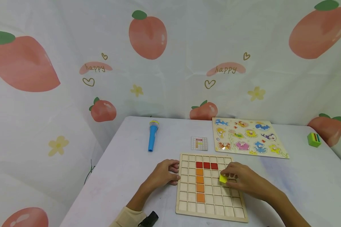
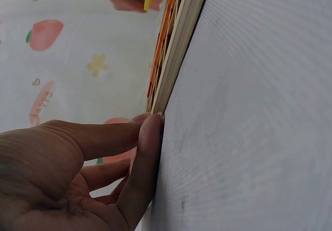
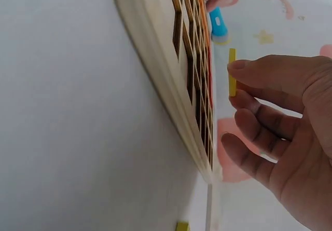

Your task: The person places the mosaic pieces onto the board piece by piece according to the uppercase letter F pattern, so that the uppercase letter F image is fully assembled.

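Between thumb and fingers, my right hand [image 1: 244,179] pinches a small yellow square tile [image 1: 223,178]; in the right wrist view the tile [image 3: 232,72] appears edge-on, its other fingers loosely bent. Below it lies a wooden grid board [image 1: 184,206]. Red tiles [image 1: 206,165] form a short row in the grid, with a column of orange tiles [image 1: 200,179] beneath the row's left end. At the board's left edge, my left hand [image 1: 164,172] holds on with bent fingers. Its thumb and fingertips [image 2: 150,124] meet at that edge in the left wrist view.
Behind the board lies a small pattern card [image 1: 199,143]. A blue toy microphone [image 1: 152,136] is at the back left, and an animal puzzle board [image 1: 251,138] at the back right. A green block with coloured stripes [image 1: 314,139] stands near the table's right edge.
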`<state>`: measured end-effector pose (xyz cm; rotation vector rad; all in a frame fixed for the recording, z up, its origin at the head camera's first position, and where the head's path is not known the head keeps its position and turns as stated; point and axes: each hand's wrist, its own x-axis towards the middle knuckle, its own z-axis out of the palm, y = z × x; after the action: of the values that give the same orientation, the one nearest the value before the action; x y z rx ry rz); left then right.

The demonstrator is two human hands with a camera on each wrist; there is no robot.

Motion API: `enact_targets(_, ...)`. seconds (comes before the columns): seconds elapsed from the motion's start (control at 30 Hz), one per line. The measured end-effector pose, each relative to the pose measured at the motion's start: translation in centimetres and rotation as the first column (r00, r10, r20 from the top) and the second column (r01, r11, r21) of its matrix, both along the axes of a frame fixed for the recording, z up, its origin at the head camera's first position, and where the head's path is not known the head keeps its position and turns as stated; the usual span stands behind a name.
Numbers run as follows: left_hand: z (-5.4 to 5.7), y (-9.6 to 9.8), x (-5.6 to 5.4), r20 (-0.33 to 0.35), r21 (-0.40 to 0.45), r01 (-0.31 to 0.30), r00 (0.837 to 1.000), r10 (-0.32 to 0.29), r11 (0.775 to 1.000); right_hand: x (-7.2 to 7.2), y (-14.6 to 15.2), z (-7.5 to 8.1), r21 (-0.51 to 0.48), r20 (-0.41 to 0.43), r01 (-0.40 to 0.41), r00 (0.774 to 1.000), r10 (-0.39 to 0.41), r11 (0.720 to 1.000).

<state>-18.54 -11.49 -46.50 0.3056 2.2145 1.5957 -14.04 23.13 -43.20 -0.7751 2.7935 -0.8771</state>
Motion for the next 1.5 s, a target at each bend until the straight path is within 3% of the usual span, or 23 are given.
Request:
enact_targets(0.3, 0.2, 0.0, 0.0, 0.006, -0.002, -0.003, 1.0, 0.003, 1.0, -0.8, -1.7, -0.1, 0.001, 0.004, -0.04, 0.999, 0.04, 0.999)
enact_targets(0.77, 0.1, 0.0, 0.1, 0.003, -0.003, 0.001, 1.0, -0.001, 1.0, -1.2, -4.1, -0.3, 0.053, 0.055, -0.036, 0.998, 0.033, 0.998)
enact_targets(1.1, 0.2, 0.0, 0.1, 0.001, 0.0, 0.0, 1.0, 0.0, 1.0, -1.2, -4.8, -0.6, 0.07, -0.005, -0.073, 0.997, 0.073, 0.995)
enact_targets(1.5, 0.2, 0.0, 0.0, 0.001, -0.005, 0.002, 1.0, -0.002, 1.0, -1.4, -5.1, -0.9, 0.106, -0.009, -0.048, 0.999, 0.049, 0.993)
